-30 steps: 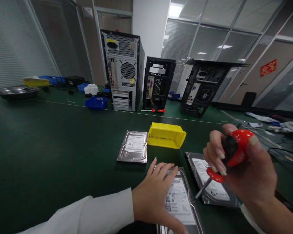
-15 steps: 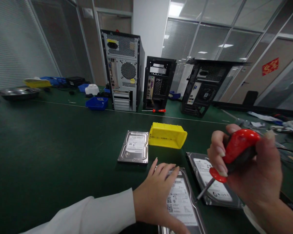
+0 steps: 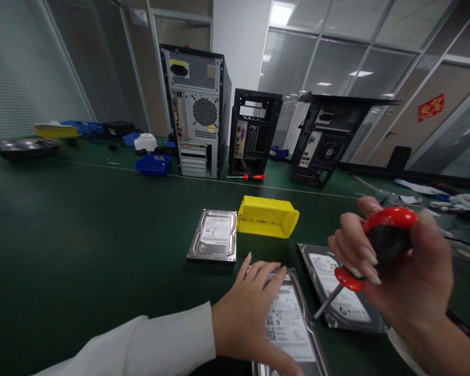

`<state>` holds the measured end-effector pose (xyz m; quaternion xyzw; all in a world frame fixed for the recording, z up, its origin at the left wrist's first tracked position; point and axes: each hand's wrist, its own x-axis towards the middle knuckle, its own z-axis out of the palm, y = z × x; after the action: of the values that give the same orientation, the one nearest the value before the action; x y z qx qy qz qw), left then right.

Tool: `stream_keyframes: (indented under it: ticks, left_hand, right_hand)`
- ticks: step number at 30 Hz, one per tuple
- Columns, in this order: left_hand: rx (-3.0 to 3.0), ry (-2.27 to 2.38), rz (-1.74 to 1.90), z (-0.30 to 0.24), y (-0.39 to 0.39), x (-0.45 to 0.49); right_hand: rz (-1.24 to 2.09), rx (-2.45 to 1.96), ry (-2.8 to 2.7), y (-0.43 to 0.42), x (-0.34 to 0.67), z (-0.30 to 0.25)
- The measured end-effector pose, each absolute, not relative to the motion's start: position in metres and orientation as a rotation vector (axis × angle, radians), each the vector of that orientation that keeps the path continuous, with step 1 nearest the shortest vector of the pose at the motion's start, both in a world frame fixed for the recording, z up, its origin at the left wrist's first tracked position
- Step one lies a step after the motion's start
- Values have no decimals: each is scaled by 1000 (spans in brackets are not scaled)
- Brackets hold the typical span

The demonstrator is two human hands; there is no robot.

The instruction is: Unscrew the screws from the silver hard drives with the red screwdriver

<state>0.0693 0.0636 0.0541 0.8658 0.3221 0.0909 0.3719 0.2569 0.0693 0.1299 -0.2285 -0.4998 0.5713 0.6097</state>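
My left hand point(image 3: 248, 313) lies flat, fingers spread, on the near hard drive point(image 3: 292, 326) at the bottom centre of the green table. My right hand point(image 3: 403, 274) is wrapped round the red-and-black handle of a screwdriver point(image 3: 378, 243). Its metal shaft slants down-left, and the tip meets the right edge of that near drive. A second hard drive point(image 3: 339, 295) lies just right of it, partly behind my right hand. A third hard drive point(image 3: 214, 236) lies farther back on the left.
A yellow bin point(image 3: 267, 216) sits behind the drives. Three computer towers point(image 3: 196, 112) stand at the back, with a small red screwdriver point(image 3: 253, 177) and a blue tray point(image 3: 153, 164) near them. Cables and papers point(image 3: 434, 196) lie at the right.
My right hand has turned the screwdriver handle in place, so more black grip shows now. The left hand and the drives have stayed where they were.
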Motion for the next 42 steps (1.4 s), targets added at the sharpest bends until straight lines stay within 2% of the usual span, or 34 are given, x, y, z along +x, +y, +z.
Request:
stream_keyframes:
  ticks: [11,42]
  left_hand:
    - [2241,841,273,51,61,69]
    - [2253,836,291,48,62,71]
  right_hand:
    - [1277,-547,-1390,65,261,138]
    - [1300,-537,-1292,61,257,136]
